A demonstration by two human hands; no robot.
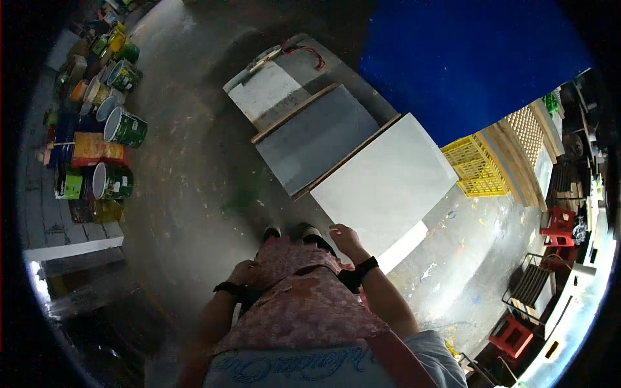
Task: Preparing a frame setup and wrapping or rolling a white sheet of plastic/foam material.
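Observation:
My left hand (pixel 244 273) hangs beside the pink patterned apron (pixel 297 304) I wear, its fingers partly lost in shadow against the cloth. Further forward, my right hand (pixel 346 240) is loosely curled with nothing seen in it, in front of the near edge of a white panel (pixel 388 174). Whether it touches that panel I cannot tell. Beyond the white panel lies a dark grey panel (pixel 317 139), with wooden strips (pixel 349 155) along its edges. A flat cart (pixel 310 58) shows at the far end, bearing a smaller pale sheet (pixel 268 90).
Several paint buckets (pixel 126 126) line the left side. A large blue panel (pixel 466 58) stands at the far right, with a yellow plastic crate (pixel 475 168) and stacked boards (pixel 514 158) beside it. Red stools (pixel 511 335) stand at the right. The concrete floor (pixel 181 161) is paint-spotted.

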